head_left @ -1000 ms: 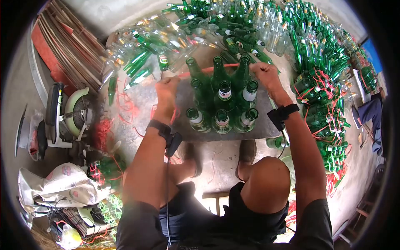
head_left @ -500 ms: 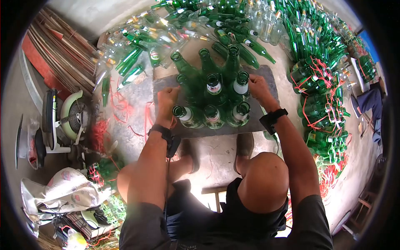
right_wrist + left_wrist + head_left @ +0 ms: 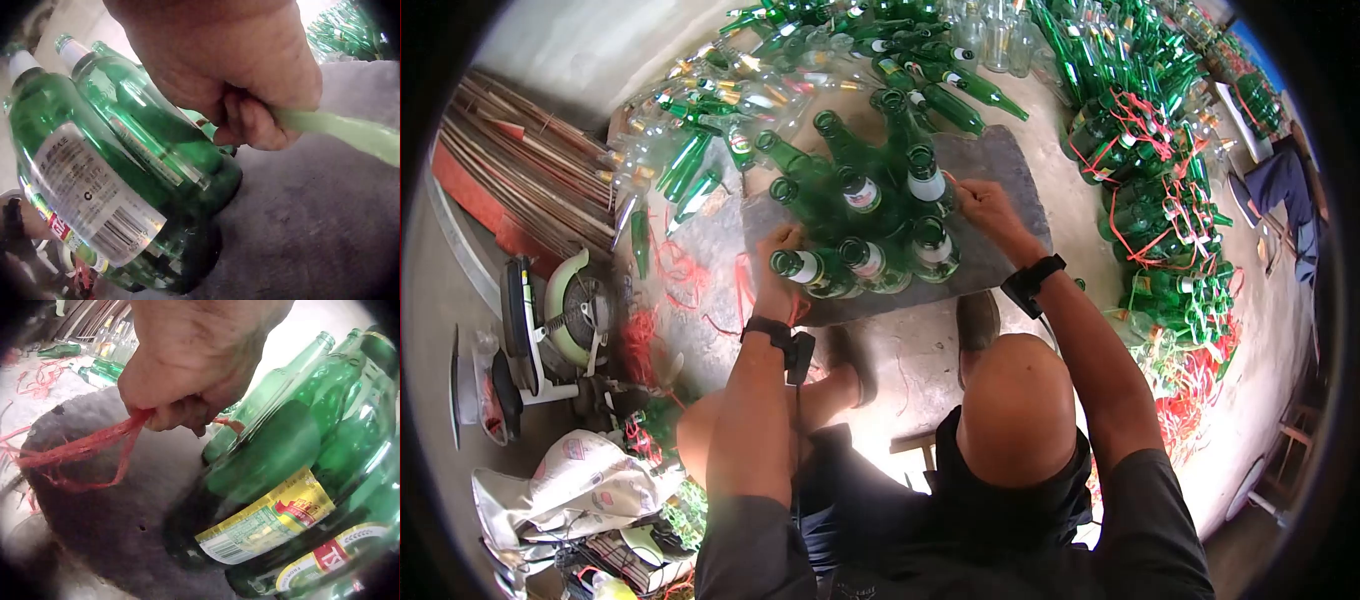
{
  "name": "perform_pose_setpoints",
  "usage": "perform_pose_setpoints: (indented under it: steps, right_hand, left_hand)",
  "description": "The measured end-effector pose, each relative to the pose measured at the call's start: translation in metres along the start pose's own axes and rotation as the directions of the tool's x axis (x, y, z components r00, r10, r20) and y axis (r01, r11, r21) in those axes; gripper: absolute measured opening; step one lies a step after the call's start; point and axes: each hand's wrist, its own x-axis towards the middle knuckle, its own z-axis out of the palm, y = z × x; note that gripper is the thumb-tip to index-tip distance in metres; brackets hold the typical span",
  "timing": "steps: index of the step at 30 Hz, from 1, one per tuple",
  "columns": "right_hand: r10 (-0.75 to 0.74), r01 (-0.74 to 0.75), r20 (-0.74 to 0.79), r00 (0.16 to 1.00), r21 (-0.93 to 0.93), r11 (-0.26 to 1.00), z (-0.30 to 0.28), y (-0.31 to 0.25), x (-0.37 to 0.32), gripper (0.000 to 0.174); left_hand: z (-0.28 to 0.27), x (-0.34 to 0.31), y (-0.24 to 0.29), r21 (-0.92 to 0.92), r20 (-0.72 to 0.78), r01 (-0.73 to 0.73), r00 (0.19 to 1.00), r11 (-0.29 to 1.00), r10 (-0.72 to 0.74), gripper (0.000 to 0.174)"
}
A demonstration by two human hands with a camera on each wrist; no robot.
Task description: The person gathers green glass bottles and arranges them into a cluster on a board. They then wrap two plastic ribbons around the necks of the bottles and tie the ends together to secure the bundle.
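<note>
Several green bottles [image 3: 862, 192] stand upright in a tight group on a dark slab [image 3: 1020, 215]. At the group's left side, my left hand [image 3: 778, 262] grips red twine [image 3: 94, 444], whose loose strands trail away from the fist in the left wrist view; a short piece runs on towards the bottles. On the right side, my right hand [image 3: 997, 215] has its fingers curled round a pale green strip [image 3: 340, 130] beside the bottles. Labels show on the nearest bottles in both wrist views. The stretch behind the bottles is mostly hidden.
Loose green and clear bottles [image 3: 990, 35] cover the floor behind. Bundles of bottles [image 3: 1165, 235] bound with red twine stand at the right. Wooden strips [image 3: 520, 160], a wheeled item [image 3: 565, 305] and a pale sack [image 3: 570, 480] lie at the left.
The head view has shifted, so slab and bottles appear further left. The bottles lean more in view, and both hands remain at the group's sides, now slightly lower against it.
</note>
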Motion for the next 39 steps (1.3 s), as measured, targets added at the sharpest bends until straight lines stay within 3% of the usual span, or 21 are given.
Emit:
perform_pose_setpoints:
  steps: [2,4,6,7,8,11,12,14,15,16,18,20,22,23,25,28,30,31,33,37,39]
  right_hand:
    - [0.016,-0.016,0.012,1.000,0.004,1.000,-0.002,0.006,-0.008,0.030]
    - [0.029,-0.029,0.024,0.999,0.009,1.000,-0.002,0.001,-0.018,0.028]
    - [0.030,-0.030,0.022,0.999,-0.010,1.000,-0.002,0.001,-0.025,0.024]
    - [0.032,-0.032,0.015,0.999,-0.010,0.999,-0.003,0.000,-0.029,0.024]
    - [0.035,-0.035,0.016,0.999,0.014,0.999,-0.004,-0.002,-0.033,0.023]
    - [0.072,-0.073,0.026,0.997,0.042,0.996,-0.007,-0.012,-0.042,0.022]
    - [0.106,-0.108,0.039,0.994,0.044,0.993,-0.009,-0.016,-0.045,0.022]
    - [0.107,-0.109,0.061,0.992,0.033,0.993,-0.014,-0.022,-0.051,0.025]
    - [0.110,-0.112,0.086,0.990,0.023,0.993,-0.015,-0.024,-0.056,0.027]
    - [0.115,-0.118,0.093,0.989,0.025,0.993,-0.013,-0.025,-0.059,0.027]
    - [0.081,-0.080,0.040,0.996,-0.034,0.996,-0.009,-0.017,-0.059,0.022]
    - [0.085,-0.083,0.056,0.995,-0.041,0.996,-0.009,-0.017,-0.065,0.022]
    - [0.080,-0.077,0.064,0.995,-0.050,0.996,-0.012,-0.023,-0.071,0.022]
    - [0.040,-0.035,0.056,0.998,-0.080,0.996,-0.012,-0.024,-0.075,0.022]
    - [0.004,0.002,0.061,0.998,-0.106,0.994,-0.013,-0.028,-0.083,0.022]
    - [-0.021,0.029,0.066,0.998,-0.129,0.991,-0.017,-0.032,-0.091,0.022]
    - [0.079,-0.075,0.148,0.986,-0.035,0.997,-0.021,-0.030,-0.095,0.022]
    - [0.020,-0.012,0.148,0.989,-0.056,0.998,-0.021,-0.023,-0.095,0.023]
    - [0.039,-0.034,0.172,0.984,-0.035,0.999,-0.027,-0.038,-0.105,0.024]
    - [0.083,-0.069,0.206,0.975,-0.074,0.995,-0.031,-0.042,-0.113,0.026]
    - [0.098,-0.086,0.212,0.972,-0.063,0.994,-0.032,-0.046,-0.117,0.026]
  left_hand:
    - [-0.007,0.002,-0.007,0.213,-0.026,-0.119,0.992,0.970,0.127,0.021]
    - [-0.012,-0.002,-0.020,0.103,-0.064,-0.091,0.993,0.991,0.098,0.019]
    - [-0.020,-0.008,-0.022,-0.292,0.065,0.122,0.992,0.949,-0.107,0.018]
    - [-0.016,-0.011,-0.027,-0.461,-0.009,0.165,0.982,0.872,-0.191,0.023]
    - [-0.016,-0.012,-0.031,-0.458,-0.004,0.168,0.982,0.873,-0.191,0.023]
    - [-0.008,-0.015,-0.041,-0.328,-0.268,0.095,0.945,0.940,-0.189,0.026]
    - [-0.008,-0.017,-0.041,-0.327,-0.266,0.095,0.945,0.940,-0.188,0.026]
    - [-0.014,-0.021,-0.046,-0.039,-0.322,0.087,0.942,0.995,-0.095,0.021]
    - [-0.019,-0.022,-0.049,0.442,-0.286,0.004,0.949,0.897,0.136,0.022]
    - [-0.022,-0.023,-0.055,0.445,-0.290,0.013,0.948,0.896,0.130,0.022]
    - [-0.026,-0.020,-0.068,0.093,-0.272,0.085,0.961,0.992,-0.057,0.014]
    - [-0.035,-0.027,-0.079,-0.269,-0.198,0.170,0.954,0.948,-0.227,0.007]
    - [0.014,-0.062,-0.026,0.220,-0.273,0.133,0.960,0.966,-0.070,0.006]
    - [0.022,-0.072,-0.013,0.220,-0.280,0.139,0.957,0.966,-0.074,0.006]
    - [0.031,-0.089,0.002,0.040,-0.185,0.194,0.965,0.980,-0.183,0.011]
    - [0.043,-0.102,0.009,-0.056,-0.200,0.203,0.957,0.978,-0.210,0.013]
    - [0.042,-0.107,0.008,-0.078,-0.168,0.196,0.964,0.978,-0.207,0.012]
    - [0.044,-0.109,0.007,-0.136,-0.176,0.250,0.946,0.959,-0.271,0.007]
    - [0.050,-0.119,0.007,-0.321,-0.139,0.282,0.930,0.904,-0.339,0.009]
    - [0.062,-0.135,0.017,-0.323,-0.118,0.392,0.886,0.861,-0.448,0.011]
    - [0.066,-0.141,0.011,-0.370,-0.094,0.373,0.896,0.851,-0.434,0.011]
